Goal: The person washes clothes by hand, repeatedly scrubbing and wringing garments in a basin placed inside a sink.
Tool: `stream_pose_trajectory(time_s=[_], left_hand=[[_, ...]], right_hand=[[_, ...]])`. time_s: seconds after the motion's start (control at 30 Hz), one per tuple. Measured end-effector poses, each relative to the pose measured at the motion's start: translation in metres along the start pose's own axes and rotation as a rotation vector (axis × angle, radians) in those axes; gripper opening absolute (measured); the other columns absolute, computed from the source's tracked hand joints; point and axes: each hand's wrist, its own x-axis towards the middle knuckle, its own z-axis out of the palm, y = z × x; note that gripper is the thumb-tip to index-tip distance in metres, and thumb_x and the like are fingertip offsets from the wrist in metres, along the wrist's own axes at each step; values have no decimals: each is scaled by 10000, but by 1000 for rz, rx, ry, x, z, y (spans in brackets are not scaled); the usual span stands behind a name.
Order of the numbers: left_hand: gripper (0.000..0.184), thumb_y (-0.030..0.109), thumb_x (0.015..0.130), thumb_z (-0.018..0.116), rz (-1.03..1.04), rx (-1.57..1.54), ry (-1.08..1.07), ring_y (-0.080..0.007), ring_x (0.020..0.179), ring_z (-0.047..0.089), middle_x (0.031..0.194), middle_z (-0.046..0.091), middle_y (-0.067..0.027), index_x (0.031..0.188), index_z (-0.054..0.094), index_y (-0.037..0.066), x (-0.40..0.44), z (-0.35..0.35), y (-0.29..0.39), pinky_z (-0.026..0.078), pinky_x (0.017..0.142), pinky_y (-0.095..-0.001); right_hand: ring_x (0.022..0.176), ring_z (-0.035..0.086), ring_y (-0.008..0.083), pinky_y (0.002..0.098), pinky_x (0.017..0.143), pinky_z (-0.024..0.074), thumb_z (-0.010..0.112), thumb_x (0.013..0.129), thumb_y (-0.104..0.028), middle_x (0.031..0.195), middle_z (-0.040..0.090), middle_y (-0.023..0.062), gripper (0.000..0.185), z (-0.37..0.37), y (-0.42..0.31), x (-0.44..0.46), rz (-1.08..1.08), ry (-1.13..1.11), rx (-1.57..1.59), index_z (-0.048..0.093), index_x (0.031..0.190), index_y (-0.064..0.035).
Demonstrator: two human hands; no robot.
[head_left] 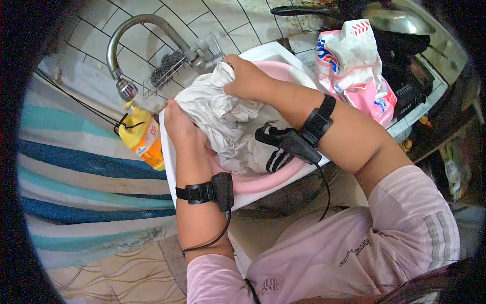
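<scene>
A bunched, wet-looking white garment (215, 104) is held up between my two hands over a pink basin (248, 184). My left hand (181, 124) is closed on its left side, the fingers mostly hidden behind the fabric. Gripping the upper right edge of the same garment is my right hand (245, 78), its fingers curled into the cloth. Below, more pale cloth lies in the basin, along with a piece with black-and-white stripes (278, 159). The basin sits inside a white sink (169, 152).
A curved metal faucet (144, 19) rises behind the sink, near a wire rack with a scouring pad (168, 66). A yellow bottle (144, 137) stands left. On the right are a pink-and-white detergent bag (352, 66) and a lidded pan (400, 20). A striped curtain (91, 162) hangs left.
</scene>
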Motion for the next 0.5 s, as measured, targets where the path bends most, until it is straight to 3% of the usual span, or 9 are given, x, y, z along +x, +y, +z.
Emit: stream_pose_trajectory(time_s=[0.17, 0.23, 0.33, 0.43, 0.5], left_hand=[[379, 213, 969, 308, 64, -32, 21, -340, 1073, 545, 1199, 516, -210, 1156, 461, -80, -3, 1, 7, 444, 924, -461], [286, 184, 958, 371, 99, -26, 86, -260, 1010, 566, 1096, 554, -168, 1082, 474, -52, -14, 10, 14, 457, 888, -388], [280, 191, 959, 370, 115, 19, 127, -256, 992, 567, 1075, 554, -162, 1062, 478, -46, -18, 14, 17, 456, 882, -387], [388, 237, 971, 319, 154, 62, 126, -329, 1082, 542, 1192, 521, -200, 1156, 467, -70, -13, 9, 13, 451, 920, -459], [384, 233, 969, 318, 150, 39, 105, -331, 1079, 544, 1189, 522, -200, 1154, 470, -68, 1, -5, 7, 452, 919, -463]], right_hand=[[887, 605, 280, 341, 773, 458, 571, 675, 17, 924, 624, 185, 354, -2, 3, 4, 8, 98, -41, 544, 1027, -5], [871, 605, 278, 343, 761, 457, 556, 681, 30, 914, 625, 183, 336, -3, 2, 4, 23, 132, -55, 550, 1014, -11], [850, 604, 279, 345, 743, 456, 537, 680, 54, 899, 626, 183, 318, -3, 4, 5, 51, 160, -26, 567, 990, -12], [834, 604, 279, 339, 737, 457, 521, 687, 68, 893, 629, 178, 308, -2, 10, 7, 73, 148, 1, 579, 978, -14], [899, 598, 373, 395, 791, 466, 535, 703, 11, 929, 620, 222, 286, -2, 17, 11, 46, 129, -23, 584, 981, -37]])
